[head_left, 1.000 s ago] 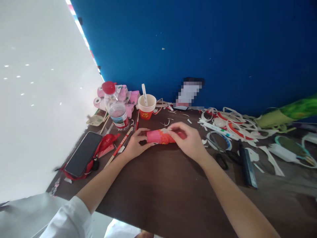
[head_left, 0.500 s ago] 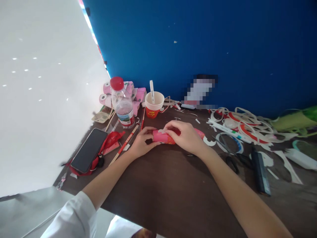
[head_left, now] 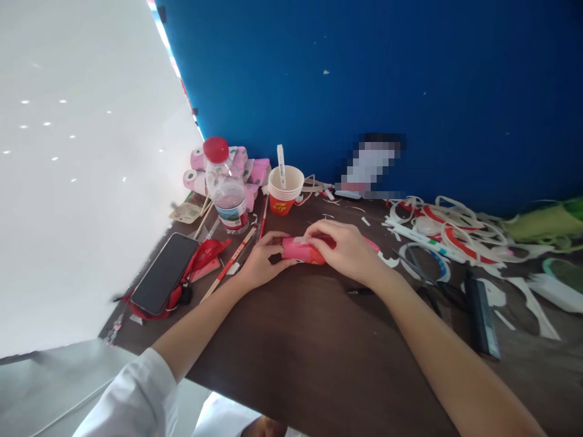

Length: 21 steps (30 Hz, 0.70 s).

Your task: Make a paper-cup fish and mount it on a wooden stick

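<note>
1. Just in front of the stacked red-and-white paper cups [head_left: 282, 203] lies a pink-and-red cylindrical roll [head_left: 291, 249].
2. The left hand [head_left: 263, 262] grips its end.
3. The right hand [head_left: 344, 250] pinches a small white piece [head_left: 300, 240] against it.

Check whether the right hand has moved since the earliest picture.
Yes: judged against the cups, the right hand has shifted left, towards the left hand.

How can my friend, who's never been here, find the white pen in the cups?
Find the big blue wall. On the dark table near it, paper cups stand stacked, right of the red-capped bottle. The pen is slim and white, the only thing poking up from the cups.
</note>
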Each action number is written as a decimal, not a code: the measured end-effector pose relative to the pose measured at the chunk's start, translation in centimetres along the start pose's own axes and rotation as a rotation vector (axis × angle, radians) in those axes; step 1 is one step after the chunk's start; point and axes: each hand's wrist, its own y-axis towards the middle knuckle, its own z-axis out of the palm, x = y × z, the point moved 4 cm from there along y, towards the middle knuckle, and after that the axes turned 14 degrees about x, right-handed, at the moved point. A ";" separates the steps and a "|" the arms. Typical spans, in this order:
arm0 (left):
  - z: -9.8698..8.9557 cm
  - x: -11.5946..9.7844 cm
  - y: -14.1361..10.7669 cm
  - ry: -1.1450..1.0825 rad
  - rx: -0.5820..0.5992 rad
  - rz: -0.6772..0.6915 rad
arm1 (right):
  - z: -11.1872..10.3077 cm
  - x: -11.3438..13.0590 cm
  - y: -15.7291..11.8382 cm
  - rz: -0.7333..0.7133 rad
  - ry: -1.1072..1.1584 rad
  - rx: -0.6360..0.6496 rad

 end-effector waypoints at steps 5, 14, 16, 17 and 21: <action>0.0 0.1 0.0 0.003 -0.001 0.004 | -0.1 0.1 0.0 0.000 -0.001 -0.004; 0.0 -0.1 0.0 0.011 -0.001 0.012 | 0.0 0.3 0.0 0.001 -0.020 -0.010; 0.0 0.0 0.0 0.007 0.001 0.009 | 0.1 0.2 0.0 -0.003 -0.030 -0.016; 0.0 0.0 0.0 0.005 0.001 0.004 | 0.1 0.2 0.0 -0.003 -0.036 -0.021; 0.0 0.1 -0.1 0.001 -0.006 0.002 | 0.5 0.0 -0.2 -0.028 -0.077 -0.045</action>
